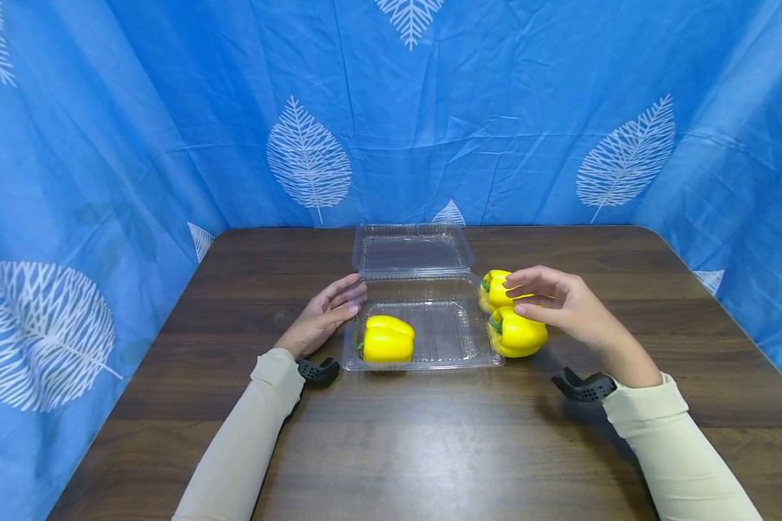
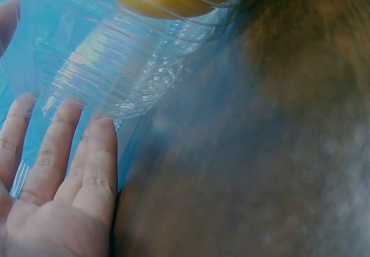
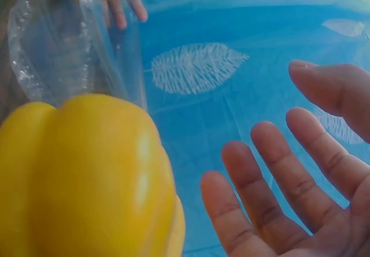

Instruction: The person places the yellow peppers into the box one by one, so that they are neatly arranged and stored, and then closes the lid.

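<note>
1) Done: one blocky yellow bell pepper point(image 1: 389, 340) in clear rectangular plastic box point(image 1: 439, 329), clear lid point(image 1: 413, 250) unclosed
2) Two more yellow bell peppers point(image 1: 520, 336) outside, just right; probably left to load
3) Left hand point(image 1: 324, 312) fingers relaxed against box; right hand point(image 1: 570, 304) fingers spread, empty, near outside pair

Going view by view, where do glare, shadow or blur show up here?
Head: bright glare on the near part of the table, with a soft shadow beside the right sleeve; left wrist: the table looks smeared and blurred, while glints streak the clear container; right wrist: a pale highlight on the closest yellow pepper.
</note>
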The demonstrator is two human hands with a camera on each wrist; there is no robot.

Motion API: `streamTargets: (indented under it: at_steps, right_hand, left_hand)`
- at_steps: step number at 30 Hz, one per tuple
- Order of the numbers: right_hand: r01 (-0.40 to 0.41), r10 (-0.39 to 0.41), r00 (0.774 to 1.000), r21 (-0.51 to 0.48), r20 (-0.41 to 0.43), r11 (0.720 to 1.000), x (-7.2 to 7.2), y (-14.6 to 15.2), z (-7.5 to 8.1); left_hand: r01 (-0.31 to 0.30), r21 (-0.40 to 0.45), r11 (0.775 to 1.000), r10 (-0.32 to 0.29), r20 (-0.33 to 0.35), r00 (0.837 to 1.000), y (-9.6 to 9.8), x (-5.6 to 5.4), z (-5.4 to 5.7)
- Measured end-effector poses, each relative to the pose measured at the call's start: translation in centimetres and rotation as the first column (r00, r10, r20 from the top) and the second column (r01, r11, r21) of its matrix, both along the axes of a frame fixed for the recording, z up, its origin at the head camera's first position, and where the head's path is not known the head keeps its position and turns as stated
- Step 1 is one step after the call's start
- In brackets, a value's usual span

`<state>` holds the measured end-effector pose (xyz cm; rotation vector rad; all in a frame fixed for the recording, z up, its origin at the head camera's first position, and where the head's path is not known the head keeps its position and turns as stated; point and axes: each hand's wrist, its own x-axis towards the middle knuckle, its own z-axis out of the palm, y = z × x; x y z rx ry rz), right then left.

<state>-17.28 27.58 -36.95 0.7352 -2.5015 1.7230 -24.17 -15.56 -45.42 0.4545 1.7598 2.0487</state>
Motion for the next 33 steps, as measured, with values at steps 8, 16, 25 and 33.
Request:
streamTargets:
  at_steps: [8, 16, 25, 33]
  right_hand:
    - [0.033, -0.032, 0.998, -0.013, 0.044, 0.999, -0.1, 1.4, 0.4]
    - [0.084, -0.084, 0.996, 0.022, 0.025, 0.996, -0.2, 2.7, 0.5]
    - [0.083, -0.083, 0.996, -0.040, 0.011, 0.996, -0.6, 3.7, 0.2]
    - [0.136, -0.137, 0.991, -0.068, -0.001, 0.988, -1.0, 4.1, -0.5]
  left_hand:
    - [-0.007, -0.010, 1.000, 0.007, 0.008, 1.000, 0.0, 0.1, 0.0]
    - [-0.010, -0.015, 1.000, 0.010, 0.001, 1.000, 0.1, 0.1, 0.1]
    - [-0.007, -0.025, 1.000, 0.007, 0.003, 1.000, 0.1, 0.2, 0.2]
    - [-0.001, -0.022, 1.000, 0.001, 0.004, 1.000, 0.1, 0.3, 0.4]
